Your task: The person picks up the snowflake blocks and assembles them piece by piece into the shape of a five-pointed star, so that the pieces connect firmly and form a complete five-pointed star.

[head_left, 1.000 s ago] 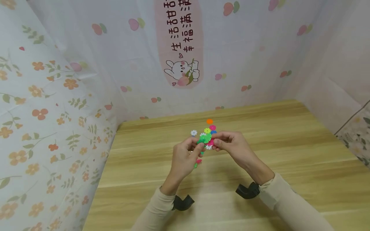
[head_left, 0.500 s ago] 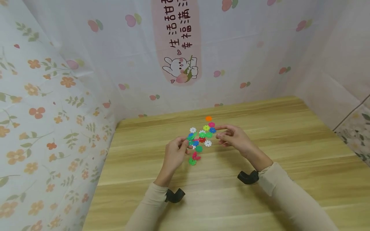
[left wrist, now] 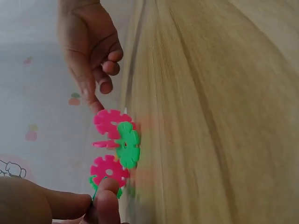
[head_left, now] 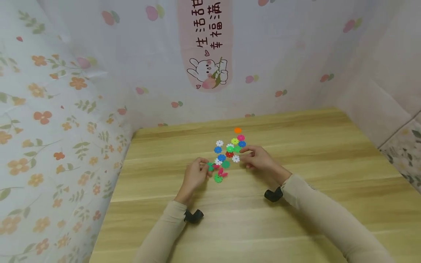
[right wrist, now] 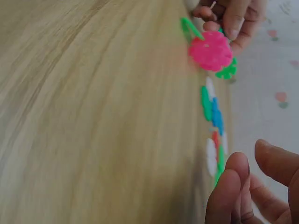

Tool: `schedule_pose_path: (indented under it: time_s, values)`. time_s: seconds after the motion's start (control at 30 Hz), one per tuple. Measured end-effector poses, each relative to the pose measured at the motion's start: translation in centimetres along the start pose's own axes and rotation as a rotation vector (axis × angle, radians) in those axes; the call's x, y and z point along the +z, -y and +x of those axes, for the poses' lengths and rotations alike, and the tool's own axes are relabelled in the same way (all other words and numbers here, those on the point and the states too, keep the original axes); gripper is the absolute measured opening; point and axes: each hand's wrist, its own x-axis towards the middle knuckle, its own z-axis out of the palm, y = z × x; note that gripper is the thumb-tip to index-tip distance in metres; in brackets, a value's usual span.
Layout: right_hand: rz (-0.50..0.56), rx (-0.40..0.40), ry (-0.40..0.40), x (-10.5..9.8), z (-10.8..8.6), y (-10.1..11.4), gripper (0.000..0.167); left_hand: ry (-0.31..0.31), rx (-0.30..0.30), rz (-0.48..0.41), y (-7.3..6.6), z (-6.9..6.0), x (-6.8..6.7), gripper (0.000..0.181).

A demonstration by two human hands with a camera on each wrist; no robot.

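Green disc (head_left: pixel 210 167), notched rim, against holed pink disc (left wrist: pixel 100 166).
I see left hand (head_left: pixel 194 176) fingers pinching the green disc; right hand (head_left: pixel 261 160) fingers spread from thumb.

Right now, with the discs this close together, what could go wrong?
The left hand pinches a green disc close to the pink-and-green cluster, so turning it might bump that cluster. The right hand holds nothing, but its fingertips are close to the nearest white disc and could nudge it.
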Motion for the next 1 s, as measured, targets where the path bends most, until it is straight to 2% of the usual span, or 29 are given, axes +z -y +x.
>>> schedule_pose_path:
  time_s: [0.07,0.17,0.33,0.5,0.8,1.0]
  values:
    - [-0.033,0.029,-0.005,0.6,0.3,-0.4,0.039,0.029,-0.019,0.01,0.3,-0.1,0.0,0.019]
    - [-0.095,0.062,-0.031,1.4,0.6,-0.5,0.042,0.059,-0.012,0.059,0.5,-0.1,-0.2,0.021]
    - [-0.182,0.069,-0.077,1.9,1.1,-0.2,0.045,0.067,0.002,0.128,0.4,-0.1,-0.6,0.026]
    - [-0.245,0.05,-0.102,2.1,1.5,0.4,0.042,0.048,0.027,0.123,0.0,-0.2,-1.0,0.027]
    - [-0.339,0.001,-0.147,2.2,1.8,0.0,0.035,0.063,0.09,0.097,-1.9,-0.2,-0.8,0.024]
    - [-0.403,-0.024,-0.163,2.4,2.0,0.1,0.028,0.061,0.145,0.043,-2.7,-0.3,-0.6,0.021]
